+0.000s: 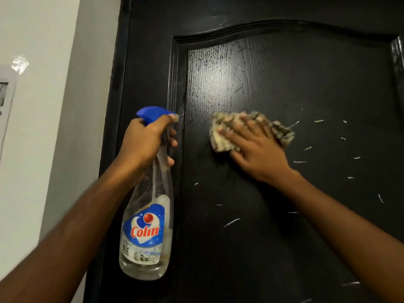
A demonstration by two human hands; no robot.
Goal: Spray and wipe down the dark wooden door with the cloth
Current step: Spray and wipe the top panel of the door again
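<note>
Home interior: panelled door (284,215), white wall (32,149).

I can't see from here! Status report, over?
Left hand grips Colin spray bottle. Right hand presses cloth on dark wooden door. White marks nearby; nothing blocking.

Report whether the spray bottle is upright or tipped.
Upright: the spray bottle has its base down, nozzle up, left hand gripping its neck.

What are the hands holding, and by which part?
The left hand grips the spray bottle by its neck; the right hand presses the cloth flat against the door.
</note>
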